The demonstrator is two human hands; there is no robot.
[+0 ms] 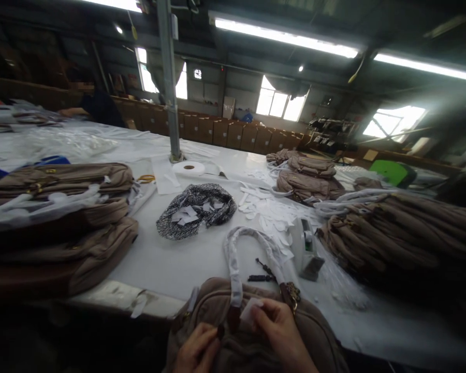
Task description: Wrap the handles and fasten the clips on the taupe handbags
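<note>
A taupe fabric handbag (213, 292) lies at the table's near edge, in front of me. Its looped handle (235, 269), wrapped in white material, arches away over the tabletop. My right hand (279, 329) pinches a small white slip (250, 311) above the bag, beside the handle's brown base. Lower on the left, my left hand (197, 346) is closed at the bag's front; a small dark piece (220, 331) shows at its fingertips, too unclear to name. A brass-coloured charm (293, 294) hangs near the handle's right base.
Stacked taupe bags (101, 217) stand left, with a larger pile (404, 233) right. A black-and-white cloth (196, 210) bears white slips. A tape dispenser (306, 248), scattered white pieces (267, 207) and a white roll (188, 167) lie beyond. A metal post (170, 83) rises behind; a person (101, 106) works far left.
</note>
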